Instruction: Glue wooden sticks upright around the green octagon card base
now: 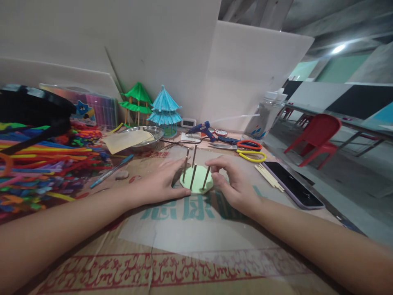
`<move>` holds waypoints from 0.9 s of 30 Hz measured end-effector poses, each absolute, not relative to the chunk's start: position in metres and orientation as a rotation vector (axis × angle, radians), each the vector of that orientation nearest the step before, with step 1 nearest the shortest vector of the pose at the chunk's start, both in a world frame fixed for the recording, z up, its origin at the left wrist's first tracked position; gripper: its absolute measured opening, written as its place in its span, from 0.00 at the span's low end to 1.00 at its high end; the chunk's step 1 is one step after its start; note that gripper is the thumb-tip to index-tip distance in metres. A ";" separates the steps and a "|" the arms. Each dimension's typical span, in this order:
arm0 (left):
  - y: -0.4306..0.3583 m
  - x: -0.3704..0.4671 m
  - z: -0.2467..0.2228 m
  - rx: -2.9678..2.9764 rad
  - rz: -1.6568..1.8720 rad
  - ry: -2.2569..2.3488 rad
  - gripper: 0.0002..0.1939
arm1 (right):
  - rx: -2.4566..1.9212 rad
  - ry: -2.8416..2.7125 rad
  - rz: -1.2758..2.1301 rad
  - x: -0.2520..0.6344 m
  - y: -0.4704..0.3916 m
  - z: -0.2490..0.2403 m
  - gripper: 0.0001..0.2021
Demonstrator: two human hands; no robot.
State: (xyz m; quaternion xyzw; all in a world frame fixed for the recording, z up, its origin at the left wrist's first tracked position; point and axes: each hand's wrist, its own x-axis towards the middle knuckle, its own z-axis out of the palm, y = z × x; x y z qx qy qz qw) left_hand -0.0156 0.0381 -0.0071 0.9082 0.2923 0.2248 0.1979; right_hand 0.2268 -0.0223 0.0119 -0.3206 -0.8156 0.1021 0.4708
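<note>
A pale green many-sided base (pixel 199 174) lies flat on the plastic-covered table, with several brown sticks (pixel 193 177) standing up from it near its rim. My left hand (pixel 167 178) is spread around the base's left side, its thumb at the front edge and its fingers behind a stick, gripping the base. On the other side, my right hand (pixel 230 180) has curled fingers, the index fingertip and thumb at the rightmost stick (pixel 206 178). That stick leans slightly to the right. The exact contact of the right thumb is hard to see.
Pipe cleaners (pixel 46 164) and a blue pen (pixel 112 171) lie left. Behind are a metal plate (pixel 158 132), green and blue pavilion models (pixel 165 107) and a glue gun (pixel 201 130). Scissors (pixel 250 155), pale sticks (pixel 269 178) and a phone (pixel 293 184) lie right.
</note>
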 end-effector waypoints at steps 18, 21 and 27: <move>0.040 -0.015 -0.008 2.571 0.624 0.820 0.36 | -0.841 -2.003 0.256 0.227 -0.024 0.010 0.11; 0.039 -0.015 -0.007 2.565 0.632 0.804 0.34 | -0.839 -1.996 0.259 0.227 -0.024 0.009 0.12; 0.040 -0.016 -0.010 2.529 0.649 0.823 0.36 | -0.945 -1.997 0.335 0.226 -0.022 0.011 0.13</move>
